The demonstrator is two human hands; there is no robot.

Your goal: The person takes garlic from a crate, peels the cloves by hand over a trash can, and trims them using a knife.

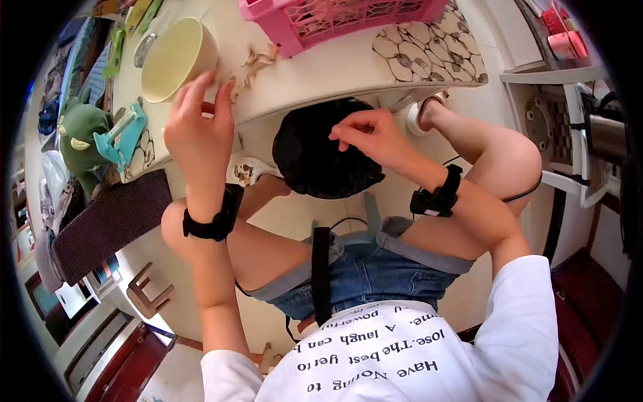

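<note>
My left hand (pixel 201 124) is at the table's edge beside a pale yellow-green bowl (pixel 179 61). Its thumb and fingers are apart, the fingertips close to the bowl's lower rim, and I see nothing held. Light brown scraps (pixel 258 61) that look like dry peelings lie on the table right of the bowl. Over a black-lined bin (pixel 315 151) between my legs hangs my right hand (pixel 368 137). Its fingers are curled in with the tips together; whether something small is between them is hidden. The bin's inside is too dark to make out.
A pink plastic basket (pixel 348 30) stands at the table's back. A teal plastic stand (pixel 122 139) and a green plush toy (pixel 84 137) are at the left. The white table (pixel 308 77) has a stone-pattern covering at its right corner. Metal shelving (pixel 569 134) stands at the right.
</note>
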